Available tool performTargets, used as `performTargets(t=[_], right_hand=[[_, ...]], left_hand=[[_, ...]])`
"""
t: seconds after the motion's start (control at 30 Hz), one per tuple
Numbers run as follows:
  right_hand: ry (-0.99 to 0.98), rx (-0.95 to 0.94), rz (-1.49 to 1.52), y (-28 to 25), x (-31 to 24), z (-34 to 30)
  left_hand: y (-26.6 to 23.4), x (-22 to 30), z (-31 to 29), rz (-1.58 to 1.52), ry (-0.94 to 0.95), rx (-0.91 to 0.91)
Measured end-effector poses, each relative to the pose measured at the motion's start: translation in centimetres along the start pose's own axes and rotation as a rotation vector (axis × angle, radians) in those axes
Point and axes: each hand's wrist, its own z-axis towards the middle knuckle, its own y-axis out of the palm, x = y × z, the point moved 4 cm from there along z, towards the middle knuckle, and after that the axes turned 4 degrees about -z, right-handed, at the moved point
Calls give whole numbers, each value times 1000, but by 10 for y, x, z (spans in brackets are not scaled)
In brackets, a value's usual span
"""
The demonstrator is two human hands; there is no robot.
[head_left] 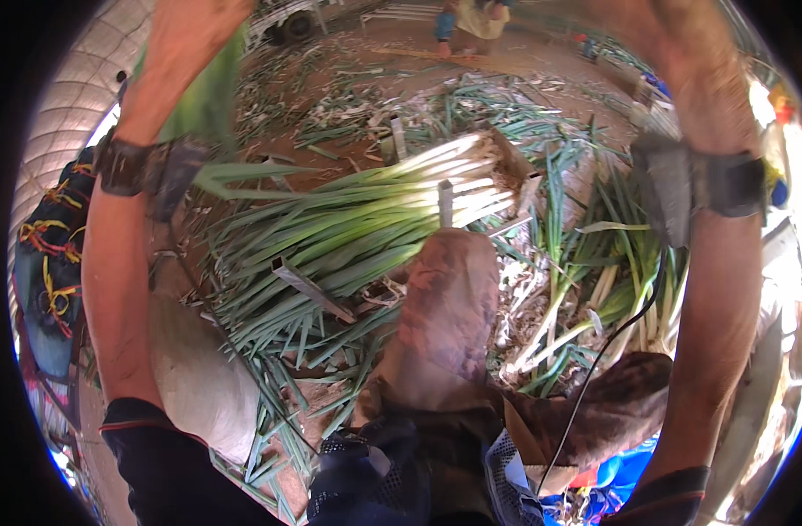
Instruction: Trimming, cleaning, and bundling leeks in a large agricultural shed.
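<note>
Green and white, the big bundle of long onions [348, 210] lay in the middle of my view, its leaves toward the left and its pale root ends toward the upper right. It rested among metal posts [445, 203], and behind the raised knee [446, 298] in patterned trousers. Both arms were lifted high. The left hand [206, 13] was cut by the upper edge, and near it were blurred broad green leaves [203, 101]; how far its fingers were open, and whether they held these leaves, I could not tell. The right hand [651, 17] was also blurred and cut at the top, so I could not tell its fingers or any hold. On the right lay a looser pile of onions [616, 285], behind a black cable [613, 340]. Farther away, I saw another person [481, 22] bending low.
</note>
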Motion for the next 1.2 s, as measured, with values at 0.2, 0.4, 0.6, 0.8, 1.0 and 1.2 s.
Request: performTargets(t=[0.2,0.4,0.6,0.8,1.0,1.2], right_hand=[[188,224,-121,-177,250,-70],[891,481,-164,-184,407,-211],[955,271,190,-98,483,-201],[650,121,169,-66,560,-139],[1177,466,380,-62,579,-113],[1108,760,397,-92,607,-109]], left_hand=[[12,-113,-100,369,-80,-393],[137,-85,-218,212,-146,-734],[279,18,-284,-113,-226,-1126],[365,86,-285,-397,-260,-1040],[410,114,-365,-227,-296,-1247],[417,131,-351,-284,-414,-1448]])
